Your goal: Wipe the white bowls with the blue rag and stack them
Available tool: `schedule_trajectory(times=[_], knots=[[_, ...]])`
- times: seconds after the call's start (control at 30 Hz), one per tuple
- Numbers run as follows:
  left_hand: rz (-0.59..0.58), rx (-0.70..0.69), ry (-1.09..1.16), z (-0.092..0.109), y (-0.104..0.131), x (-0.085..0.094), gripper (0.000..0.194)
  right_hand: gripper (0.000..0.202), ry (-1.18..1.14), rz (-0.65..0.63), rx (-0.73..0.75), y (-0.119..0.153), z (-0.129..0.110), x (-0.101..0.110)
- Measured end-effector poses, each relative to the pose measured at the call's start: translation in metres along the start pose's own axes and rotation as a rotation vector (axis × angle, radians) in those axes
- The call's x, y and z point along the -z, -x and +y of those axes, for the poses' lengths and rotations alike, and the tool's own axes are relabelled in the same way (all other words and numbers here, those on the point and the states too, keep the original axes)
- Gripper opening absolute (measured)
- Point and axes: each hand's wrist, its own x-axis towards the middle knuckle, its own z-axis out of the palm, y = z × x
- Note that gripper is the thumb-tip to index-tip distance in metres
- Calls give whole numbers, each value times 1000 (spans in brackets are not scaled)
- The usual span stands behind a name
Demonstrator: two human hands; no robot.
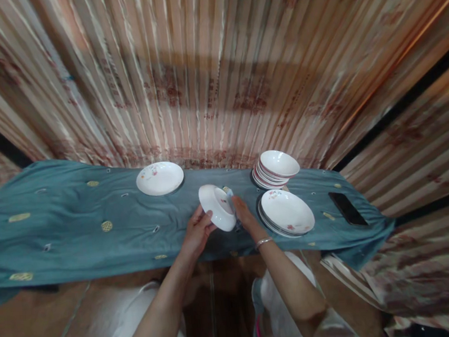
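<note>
One white dish (212,204) is in hand above the desk (70,220), apparently midway through handling; my left grip (199,229) pinches its rim, while my right grip (245,214) holds what seems a pale cloth (230,193) at its underside; a plate (162,179) lies alone leftward, stacked bowls (279,164) and stacked plates (288,212) stand rightward, and which are done or left I cannot tell; the dish's underside faces up and rightward, its long axis slanting from far left to near right.

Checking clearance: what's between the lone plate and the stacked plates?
In the head view: the white dish in the left hand, with the right hand and what looks like cloth at its edge.
</note>
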Motion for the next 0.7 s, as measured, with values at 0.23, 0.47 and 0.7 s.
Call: schedule_trajectory(times=[0.23, 0.47, 0.7], knots=[[14, 2, 10, 1, 0, -1, 54, 68, -51, 153, -57, 48, 6, -17], [34, -16, 15, 2, 4, -3, 57, 79, 131, 163, 173, 111, -31, -41], [30, -141, -164, -1, 3, -5, 47, 73, 350, 114, 375, 110, -39, -37]])
